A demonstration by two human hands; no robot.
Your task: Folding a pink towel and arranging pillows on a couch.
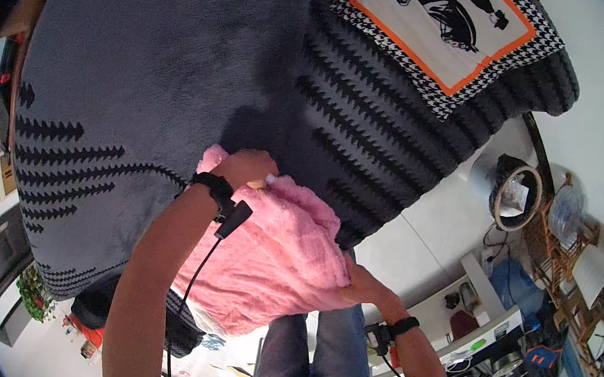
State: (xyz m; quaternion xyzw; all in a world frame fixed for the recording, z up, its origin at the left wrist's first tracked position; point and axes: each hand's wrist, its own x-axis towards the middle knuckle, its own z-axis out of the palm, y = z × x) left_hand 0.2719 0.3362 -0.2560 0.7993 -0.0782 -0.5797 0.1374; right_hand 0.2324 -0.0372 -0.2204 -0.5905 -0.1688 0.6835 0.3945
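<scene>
A pink plush cloth (265, 252), soft and wrinkled, hangs bunched between my hands above my jeans (314, 356). My left hand (250, 167) grips its upper left part, and a bit of pink pokes out beyond the knuckles; most of those fingers are hidden. At the cloth's right edge, my right hand (364, 283) holds on with its fingertips tucked out of sight behind the fabric. Directly beyond the cloth lies a dark grey plush cover (182, 58) with black jagged stripes, spread over a large piece of furniture.
A houndstooth-bordered cushion (448, 30) lies at the top right of the cover. On the right stand a lined waste bin (515, 199) and a wooden rack (560, 222). Cables (189, 288) run from both wrist straps. A cluttered white cabinet (479, 340) is at lower right.
</scene>
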